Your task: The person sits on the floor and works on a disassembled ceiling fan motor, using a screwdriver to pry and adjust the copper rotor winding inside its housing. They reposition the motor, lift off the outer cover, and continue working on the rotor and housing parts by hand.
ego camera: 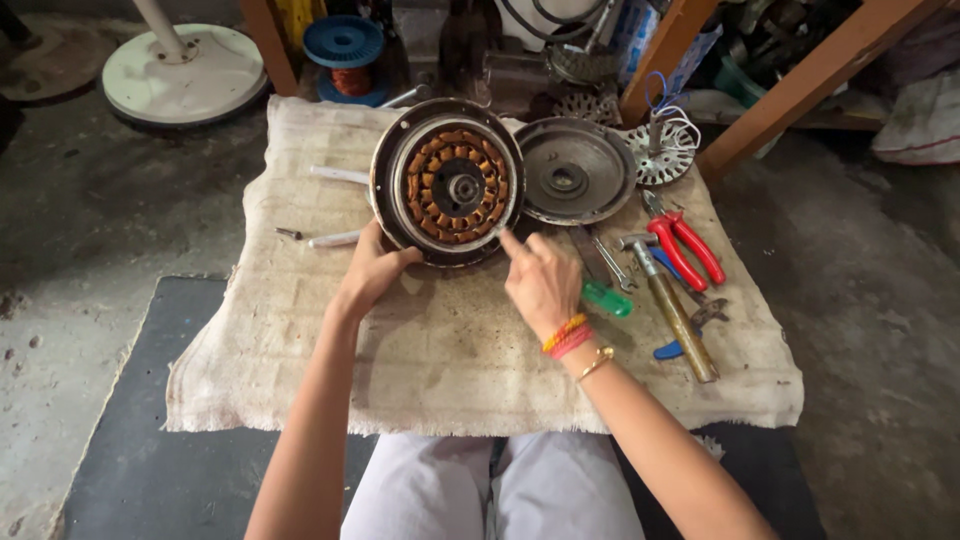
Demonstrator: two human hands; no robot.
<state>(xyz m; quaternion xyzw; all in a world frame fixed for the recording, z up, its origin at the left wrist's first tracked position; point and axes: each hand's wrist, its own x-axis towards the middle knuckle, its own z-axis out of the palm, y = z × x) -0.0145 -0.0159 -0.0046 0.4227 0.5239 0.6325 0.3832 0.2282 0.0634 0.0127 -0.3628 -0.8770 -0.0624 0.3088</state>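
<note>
**Both hands at the rim of a round fan motor on a burlap cloth**

The motor [448, 182] lies flat at the far middle of a coarse, stained burlap cloth [440, 350] spread over the floor. It is a round, dark metal shell with a ring of copper windings wound in small orange-brown blocks around a steel hub.

The left hand [372, 272] cups the motor's near-left rim, thumb on the edge, fingers curled under and partly hidden, so it grips the shell. The right hand [540, 278] is loosely closed with the forefinger stretched out, its tip touching the near-right rim; whether anything is pinched in it I cannot tell. Orange and red thread bands and a thin gold bangle circle that wrist.

Just right of the motor, touching it, rests a grey dished cover [575, 170], dull and greasy. Beyond it lies a pale slotted rotor disc [662, 155]. Right of the hand lie a green-handled screwdriver [603, 292], a spanner [612, 262], red-handled pliers [682, 245] and a hammer [672, 305] with a worn wooden handle. Two white rods [335, 207] lie left of the motor.
</note>
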